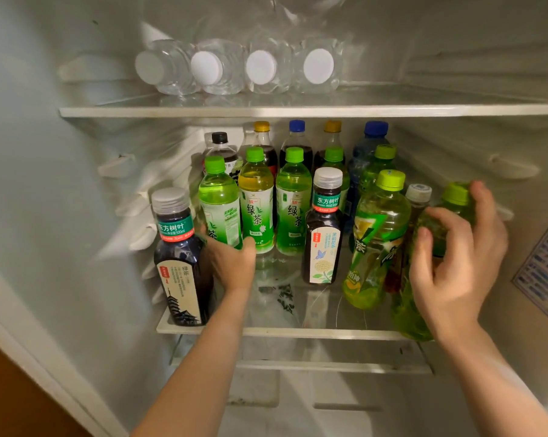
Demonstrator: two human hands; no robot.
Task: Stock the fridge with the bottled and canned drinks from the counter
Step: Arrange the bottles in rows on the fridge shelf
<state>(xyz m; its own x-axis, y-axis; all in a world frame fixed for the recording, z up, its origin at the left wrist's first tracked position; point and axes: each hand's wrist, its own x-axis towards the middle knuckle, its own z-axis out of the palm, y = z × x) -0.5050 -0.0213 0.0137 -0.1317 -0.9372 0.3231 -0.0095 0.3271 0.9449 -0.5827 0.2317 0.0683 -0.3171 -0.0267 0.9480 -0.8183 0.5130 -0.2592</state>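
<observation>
Fridge (77, 152): white plastic inside, ribbed shelf rails moulded into both side walls.
Upper shelf (298, 110): clear pane with a pale front rim. Four see-through water bottles (261, 67) lay on their sides, round white caps facing out.
Middle shelf (298, 332): glass too, packed with upright plastic bottles.
Back row: dark cola bottles (296, 137) with yellow and blue caps, plus a blue-tinted bottle (369, 149).
Dark tea bottles: one at front left (181, 263) with a pagoda label, another (324, 234) mid-shelf with a butterfly label. Both squat, with ridged silvery caps.
Left hand (231, 263): arm reached in straight, thumb and fingers wrapped round the bottom of a green tea bottle (219, 200), which stood on the shelf just right of the pagoda one.
Right hand (455, 263): came in from the right, a bit blurry, fingers curled over the shoulder of a lime-capped bottle (406, 307), thumb across its front.
Lime-capped bottle: slightly tilted at the shelf's front right corner, beside a tall green bottle (376, 241) with a curvy waist.
Between the hands: a bare stretch of glass at the front.
</observation>
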